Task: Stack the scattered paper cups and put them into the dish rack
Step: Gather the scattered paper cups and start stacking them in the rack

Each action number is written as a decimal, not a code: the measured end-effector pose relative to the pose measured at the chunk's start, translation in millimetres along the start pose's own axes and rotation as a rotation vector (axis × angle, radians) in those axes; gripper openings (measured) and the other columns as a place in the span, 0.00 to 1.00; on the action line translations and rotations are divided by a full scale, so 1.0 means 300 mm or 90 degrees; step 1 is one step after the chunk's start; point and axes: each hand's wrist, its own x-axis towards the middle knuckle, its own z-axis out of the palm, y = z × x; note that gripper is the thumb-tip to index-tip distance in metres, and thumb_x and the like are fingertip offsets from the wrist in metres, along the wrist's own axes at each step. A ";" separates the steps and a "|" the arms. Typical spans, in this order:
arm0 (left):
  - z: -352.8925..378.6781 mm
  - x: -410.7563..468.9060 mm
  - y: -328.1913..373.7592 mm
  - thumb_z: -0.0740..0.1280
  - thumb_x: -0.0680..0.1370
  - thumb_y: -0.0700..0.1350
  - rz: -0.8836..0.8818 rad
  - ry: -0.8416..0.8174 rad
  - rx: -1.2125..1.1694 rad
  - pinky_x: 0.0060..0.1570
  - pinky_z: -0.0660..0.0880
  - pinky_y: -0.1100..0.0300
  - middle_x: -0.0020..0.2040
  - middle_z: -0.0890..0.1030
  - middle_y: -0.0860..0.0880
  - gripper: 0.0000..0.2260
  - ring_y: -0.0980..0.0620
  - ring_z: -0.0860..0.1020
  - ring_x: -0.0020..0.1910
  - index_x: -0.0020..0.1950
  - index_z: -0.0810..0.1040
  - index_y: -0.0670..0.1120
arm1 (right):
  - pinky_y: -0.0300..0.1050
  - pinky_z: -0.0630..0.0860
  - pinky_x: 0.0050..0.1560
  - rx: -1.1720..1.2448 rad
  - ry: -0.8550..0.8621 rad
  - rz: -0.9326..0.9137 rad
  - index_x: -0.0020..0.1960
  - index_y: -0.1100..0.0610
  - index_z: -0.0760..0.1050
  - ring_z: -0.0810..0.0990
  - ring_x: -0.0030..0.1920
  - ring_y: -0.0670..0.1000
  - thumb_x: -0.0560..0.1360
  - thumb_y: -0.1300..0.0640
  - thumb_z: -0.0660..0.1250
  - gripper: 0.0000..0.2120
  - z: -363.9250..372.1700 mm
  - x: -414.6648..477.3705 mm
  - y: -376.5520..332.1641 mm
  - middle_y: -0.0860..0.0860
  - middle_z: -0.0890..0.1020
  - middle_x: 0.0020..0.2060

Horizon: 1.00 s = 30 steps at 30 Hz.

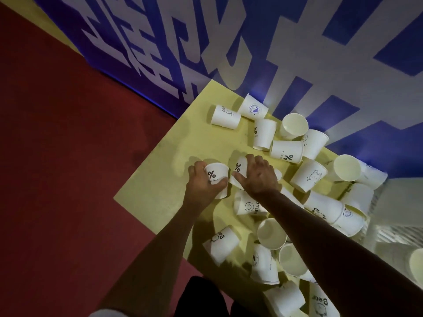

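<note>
Several white paper cups lie scattered on a yellow table, some on their sides, some upright. My left hand grips a cup marked with a percent sign near the table's left part. Just to its right, my right hand curls over another percent-sign cup lying on the table. A smiley cup lies below my right wrist. The white dish rack shows at the right edge, partly cut off.
A blue wall with large white lettering rises behind the table. Red floor lies to the left. More cups crowd the table's right and near side, one stacked pair beside the rack. Bare yellow surface lies at the table's left corner.
</note>
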 end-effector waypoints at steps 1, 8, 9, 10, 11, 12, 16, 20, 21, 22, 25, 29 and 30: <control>0.002 -0.001 -0.009 0.79 0.69 0.52 0.009 -0.008 -0.002 0.48 0.72 0.56 0.59 0.68 0.47 0.34 0.49 0.71 0.52 0.66 0.66 0.42 | 0.54 0.71 0.57 0.017 -0.009 0.003 0.69 0.59 0.66 0.74 0.58 0.60 0.77 0.39 0.64 0.30 0.005 0.004 -0.003 0.60 0.74 0.59; -0.008 -0.002 -0.052 0.78 0.68 0.53 -0.012 -0.048 -0.057 0.57 0.77 0.43 0.65 0.71 0.43 0.38 0.44 0.76 0.59 0.71 0.63 0.45 | 0.54 0.71 0.62 0.178 -0.016 0.001 0.71 0.58 0.65 0.70 0.63 0.60 0.71 0.47 0.74 0.34 0.006 0.004 -0.018 0.59 0.69 0.63; -0.013 -0.004 -0.049 0.77 0.67 0.55 -0.020 -0.049 -0.064 0.57 0.78 0.43 0.65 0.72 0.44 0.39 0.45 0.77 0.58 0.72 0.63 0.46 | 0.53 0.71 0.63 0.184 -0.013 -0.006 0.71 0.58 0.65 0.70 0.63 0.60 0.71 0.48 0.75 0.35 0.002 0.000 -0.020 0.59 0.69 0.64; -0.018 -0.007 -0.046 0.76 0.66 0.57 -0.024 -0.048 -0.070 0.57 0.78 0.43 0.65 0.72 0.45 0.41 0.46 0.77 0.58 0.73 0.62 0.47 | 0.53 0.71 0.63 0.190 -0.008 -0.015 0.72 0.59 0.65 0.70 0.64 0.60 0.70 0.48 0.75 0.36 -0.004 -0.006 -0.020 0.59 0.69 0.64; -0.023 -0.010 -0.040 0.75 0.65 0.58 -0.025 -0.046 -0.076 0.56 0.79 0.44 0.65 0.72 0.45 0.41 0.46 0.78 0.57 0.73 0.62 0.48 | 0.53 0.71 0.63 0.199 0.001 -0.022 0.71 0.60 0.65 0.70 0.64 0.60 0.70 0.48 0.75 0.35 -0.012 -0.013 -0.021 0.59 0.70 0.64; -0.027 -0.013 -0.032 0.74 0.65 0.59 -0.022 -0.044 -0.082 0.55 0.80 0.44 0.64 0.72 0.46 0.42 0.47 0.78 0.56 0.74 0.62 0.48 | 0.52 0.71 0.63 0.211 0.014 -0.026 0.71 0.60 0.66 0.70 0.63 0.59 0.70 0.49 0.76 0.35 -0.024 -0.020 -0.021 0.59 0.70 0.64; -0.036 -0.023 0.025 0.74 0.63 0.61 -0.005 -0.040 -0.092 0.54 0.80 0.44 0.63 0.72 0.48 0.41 0.48 0.79 0.54 0.71 0.62 0.53 | 0.49 0.71 0.64 0.284 0.091 0.010 0.69 0.60 0.68 0.72 0.63 0.57 0.70 0.52 0.77 0.32 -0.095 -0.065 -0.014 0.57 0.70 0.64; -0.022 -0.054 0.101 0.74 0.62 0.63 0.037 -0.059 -0.092 0.54 0.79 0.44 0.62 0.74 0.48 0.40 0.47 0.79 0.53 0.70 0.63 0.56 | 0.41 0.68 0.62 0.308 0.144 0.031 0.69 0.59 0.69 0.72 0.62 0.55 0.69 0.52 0.77 0.33 -0.183 -0.144 0.039 0.56 0.70 0.64; -0.017 -0.070 0.131 0.75 0.64 0.61 0.049 -0.072 -0.091 0.55 0.79 0.44 0.60 0.74 0.49 0.40 0.47 0.79 0.53 0.71 0.62 0.55 | 0.40 0.68 0.62 0.310 0.164 0.039 0.69 0.58 0.70 0.72 0.62 0.54 0.69 0.53 0.77 0.32 -0.209 -0.173 0.058 0.55 0.70 0.65; -0.009 -0.086 0.161 0.76 0.66 0.59 0.062 -0.086 -0.088 0.56 0.78 0.45 0.59 0.75 0.49 0.39 0.47 0.80 0.53 0.72 0.62 0.54 | 0.39 0.68 0.62 0.313 0.188 0.049 0.68 0.57 0.70 0.73 0.62 0.53 0.69 0.53 0.77 0.31 -0.234 -0.202 0.079 0.54 0.70 0.65; 0.031 -0.133 0.249 0.77 0.71 0.53 0.117 -0.117 -0.071 0.56 0.78 0.47 0.54 0.77 0.52 0.36 0.48 0.80 0.52 0.73 0.62 0.51 | 0.36 0.68 0.59 0.329 0.259 0.087 0.67 0.55 0.72 0.73 0.60 0.50 0.69 0.53 0.78 0.29 -0.299 -0.297 0.158 0.52 0.70 0.65; 0.110 -0.224 0.363 0.76 0.73 0.52 0.180 -0.166 -0.053 0.53 0.79 0.47 0.51 0.78 0.53 0.33 0.49 0.81 0.50 0.72 0.63 0.52 | 0.42 0.72 0.64 0.323 0.326 0.153 0.66 0.52 0.71 0.72 0.62 0.50 0.69 0.51 0.78 0.29 -0.368 -0.444 0.288 0.50 0.69 0.67; 0.137 -0.250 0.388 0.76 0.73 0.52 0.190 -0.180 -0.050 0.53 0.79 0.46 0.52 0.79 0.52 0.33 0.49 0.81 0.50 0.72 0.62 0.53 | 0.43 0.72 0.64 0.323 0.338 0.166 0.67 0.52 0.71 0.72 0.62 0.50 0.69 0.52 0.78 0.29 -0.382 -0.487 0.324 0.50 0.68 0.68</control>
